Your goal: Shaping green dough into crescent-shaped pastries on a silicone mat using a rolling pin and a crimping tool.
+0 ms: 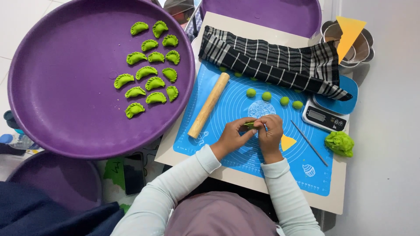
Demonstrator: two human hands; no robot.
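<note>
Hiding most of a green dumpling [250, 125], left hand [232, 136] and right hand [270, 133] pinch.

grey scale display [322, 115] right of mat, dark phone screen [133, 172] lower left

Bright, Soft Light and a Clear Picture

The light is bright and even. Shadows are small and soft, like the thin one beside the rolling pin [208, 105]. The big purple tray [65, 109] has a gentle shine but no hard glare. Most things look sharp. The tray's round rim looks a bit stretched near the edge.
</note>
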